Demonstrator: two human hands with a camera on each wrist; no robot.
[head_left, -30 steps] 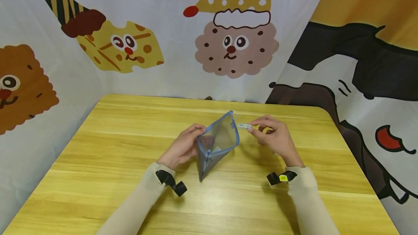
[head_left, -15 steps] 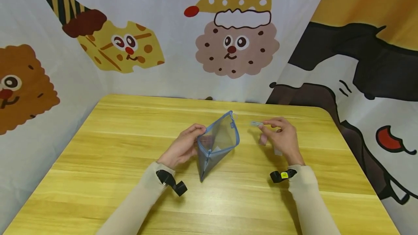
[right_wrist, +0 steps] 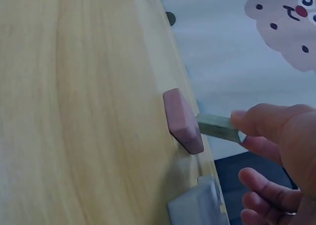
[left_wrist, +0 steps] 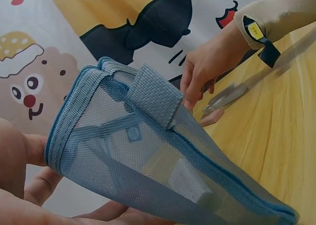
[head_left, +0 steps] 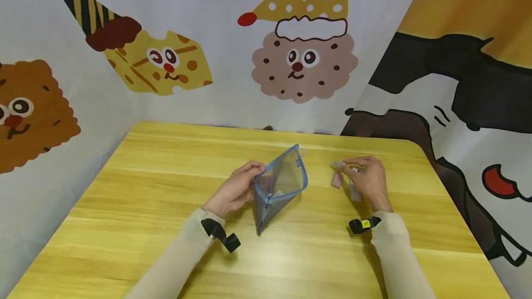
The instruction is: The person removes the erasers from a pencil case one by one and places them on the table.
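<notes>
My left hand (head_left: pixel 237 189) grips the rim of a blue mesh zip pouch (head_left: pixel 269 209), its mouth held wide. Through the mesh in the left wrist view, a pale block (left_wrist: pixel 190 180) shows low inside the pouch. To the right, my right hand (head_left: pixel 369 181) pinches a small grey-green block (right_wrist: pixel 217 128) between thumb and forefinger, low over the table. Just beside it lies a pink block (right_wrist: pixel 182 119) that looks like an eraser. A pale grey piece (right_wrist: pixel 192 205) rests nearer, partly under the right hand in the head view.
The wood-grain table (head_left: pixel 174 160) reaches back to a cartoon-printed cloth (head_left: pixel 232 105) hanging behind and at both sides. Each wrist carries a black strapped camera; the left one (head_left: pixel 220 234) sits left of the pouch's lower tip.
My right hand has moved right, away from the pouch's mouth, with the grey-green block still pinched. The pink block and grey piece have come into view. The left hand and pouch hold steady.
</notes>
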